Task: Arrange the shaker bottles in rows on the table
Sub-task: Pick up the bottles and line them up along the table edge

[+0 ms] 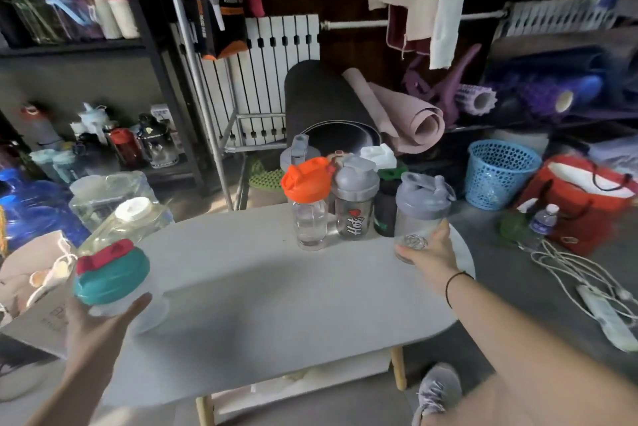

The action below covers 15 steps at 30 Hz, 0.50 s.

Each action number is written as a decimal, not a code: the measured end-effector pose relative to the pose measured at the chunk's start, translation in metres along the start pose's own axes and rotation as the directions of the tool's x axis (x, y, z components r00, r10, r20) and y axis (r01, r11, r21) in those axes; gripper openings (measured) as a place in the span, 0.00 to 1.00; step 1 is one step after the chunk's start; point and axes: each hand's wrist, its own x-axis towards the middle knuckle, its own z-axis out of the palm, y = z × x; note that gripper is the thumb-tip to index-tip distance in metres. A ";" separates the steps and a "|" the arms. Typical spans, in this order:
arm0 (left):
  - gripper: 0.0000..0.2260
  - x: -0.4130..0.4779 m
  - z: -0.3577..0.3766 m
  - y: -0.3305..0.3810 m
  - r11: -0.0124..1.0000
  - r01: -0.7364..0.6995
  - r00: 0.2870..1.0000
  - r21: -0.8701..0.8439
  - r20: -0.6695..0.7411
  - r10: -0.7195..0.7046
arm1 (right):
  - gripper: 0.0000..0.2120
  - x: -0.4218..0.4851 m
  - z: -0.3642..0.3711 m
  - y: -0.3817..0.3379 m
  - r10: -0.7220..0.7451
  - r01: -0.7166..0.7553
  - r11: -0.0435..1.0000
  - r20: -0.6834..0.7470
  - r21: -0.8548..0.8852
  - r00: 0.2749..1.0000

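A white oval table [276, 304] fills the middle of the head view. My left hand [100, 325] grips a clear shaker bottle with a teal lid and red cap [110, 273] at the table's left end. My right hand [428, 253] holds a clear bottle with a grey lid [423, 204] and a wire ball inside, at the right end. At the far edge stand an orange-lidded clear bottle [307, 197], a grey-lidded "Hot" bottle [354, 197] and a dark bottle with a green lid [386, 204]. More bottles behind them are partly hidden.
Large water jugs [114, 204] and a cardboard box [38, 318] crowd the left side. A black shelf [103, 142] holds more bottles. A blue basket [497, 173], a red bag [580, 204], cables [587, 273] and rolled mats [407, 115] lie to the right and behind.
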 end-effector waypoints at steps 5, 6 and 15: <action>0.36 -0.074 0.083 0.053 0.985 -0.045 0.937 -0.169 0.335 0.100 | 0.50 0.007 -0.005 0.001 0.023 -0.023 1.000 0.025 -0.021 0.999; 0.37 -0.087 0.101 0.058 0.983 -0.062 0.910 -0.174 0.394 0.128 | 0.51 0.009 -0.005 0.004 0.034 -0.032 0.999 0.026 -0.041 0.999; 0.40 -0.153 0.240 0.091 0.969 -0.091 0.761 -0.231 0.611 0.217 | 0.42 0.010 -0.012 0.010 0.049 -0.040 0.993 0.077 -0.114 0.996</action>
